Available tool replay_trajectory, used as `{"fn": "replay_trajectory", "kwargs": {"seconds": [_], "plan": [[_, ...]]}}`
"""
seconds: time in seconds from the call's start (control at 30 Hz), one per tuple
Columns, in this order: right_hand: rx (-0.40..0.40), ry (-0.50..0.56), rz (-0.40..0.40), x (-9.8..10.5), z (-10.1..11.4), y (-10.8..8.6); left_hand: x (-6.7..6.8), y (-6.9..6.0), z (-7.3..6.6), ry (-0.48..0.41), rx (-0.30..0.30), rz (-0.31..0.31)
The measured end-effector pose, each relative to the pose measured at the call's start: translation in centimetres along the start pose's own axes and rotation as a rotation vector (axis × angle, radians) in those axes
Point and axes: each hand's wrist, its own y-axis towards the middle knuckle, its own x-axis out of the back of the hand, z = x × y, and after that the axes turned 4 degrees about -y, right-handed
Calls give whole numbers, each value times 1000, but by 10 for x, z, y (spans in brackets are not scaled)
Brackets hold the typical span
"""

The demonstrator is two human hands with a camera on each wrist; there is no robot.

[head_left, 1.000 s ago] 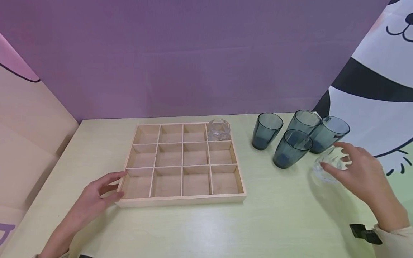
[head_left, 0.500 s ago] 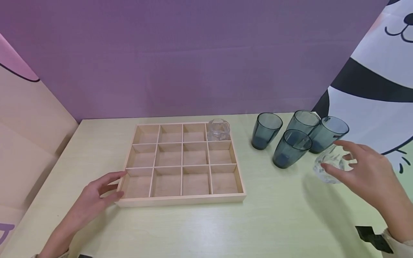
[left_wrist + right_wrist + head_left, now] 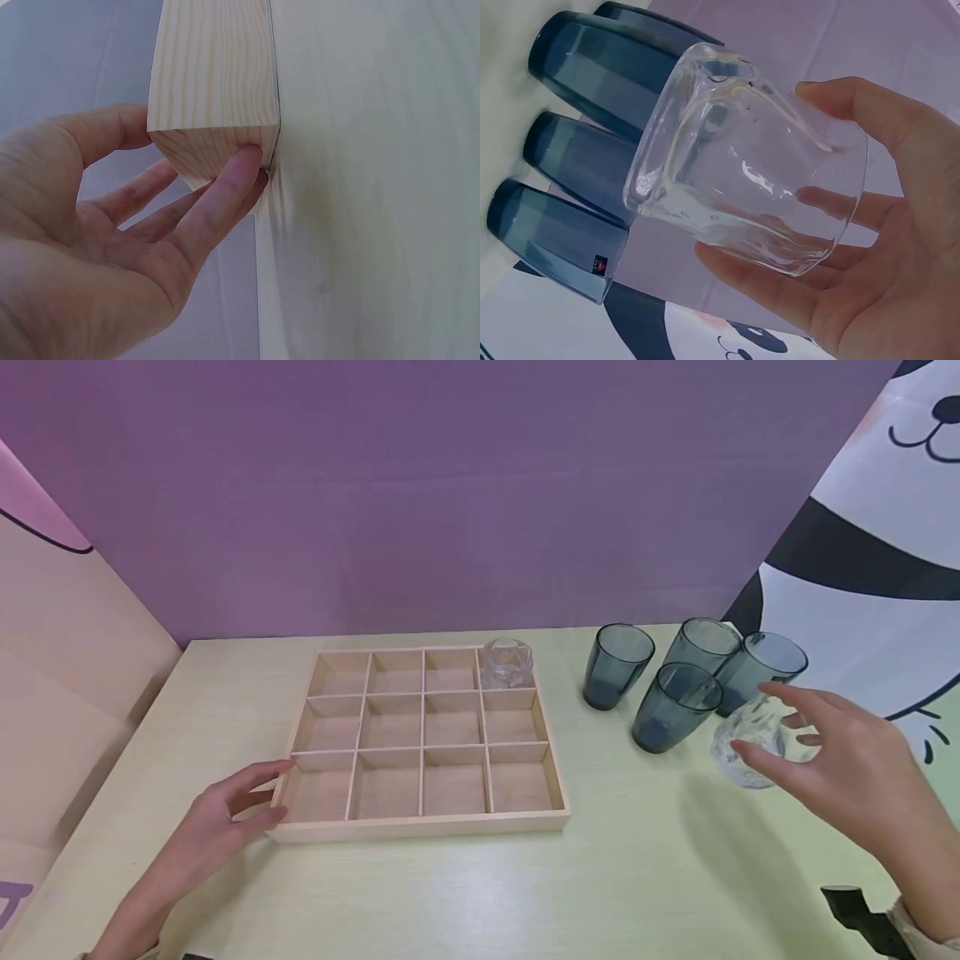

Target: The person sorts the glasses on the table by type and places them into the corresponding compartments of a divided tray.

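My right hand [image 3: 847, 752] holds a clear drinking glass [image 3: 742, 165], fingers and thumb spread round its sides. In the head view the clear glass [image 3: 750, 743] appears raised over the table, its shadow apart from it. At the left, my left hand [image 3: 206, 827] touches the near left side of a wooden compartment box [image 3: 420, 829]. Up close in the left wrist view, fingertips and thumb of the left hand [image 3: 127, 225] rest against the bare wood of the box [image 3: 214, 67]. Another clear glass [image 3: 507, 664] sits in the box's far right compartment.
Several blue-grey tumblers, among them the nearest tumbler [image 3: 675, 710] and the leftmost tumbler [image 3: 617, 668], stand between the box and my right hand. A purple backdrop [image 3: 450, 510] rises behind the pale table [image 3: 480, 893]. A panda-print panel [image 3: 855, 643] borders the right side.
My right hand has moved slightly left with the clear glass, and their shadow has shifted left on the table. The left hand and the box stay in place.
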Motion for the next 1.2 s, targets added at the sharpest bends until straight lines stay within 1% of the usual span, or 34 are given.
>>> {"fn": "replay_trajectory", "kwargs": {"seconds": [0.1, 0.3, 0.47, 0.63, 0.87, 1.03, 1.2], "plan": [[11, 3, -4, 2, 5, 1, 0, 0, 1, 3, -3, 3], [-5, 18, 21, 2, 15, 3, 0, 0, -1, 21, 2, -11], [30, 43, 2, 4, 21, 4, 0, 0, -2, 18, 1, -6], [66, 59, -34, 4, 30, 6, 0, 0, -1, 23, 7, -5], [101, 62, -20, 1, 40, 14, 1, 0, -1, 18, 7, -1], [149, 78, -47, -1, 46, 18, 0, -1, 0, 20, 17, 1], [189, 90, -56, -4, 52, 21, 0, 0, 0, 11, 11, 4]]}}
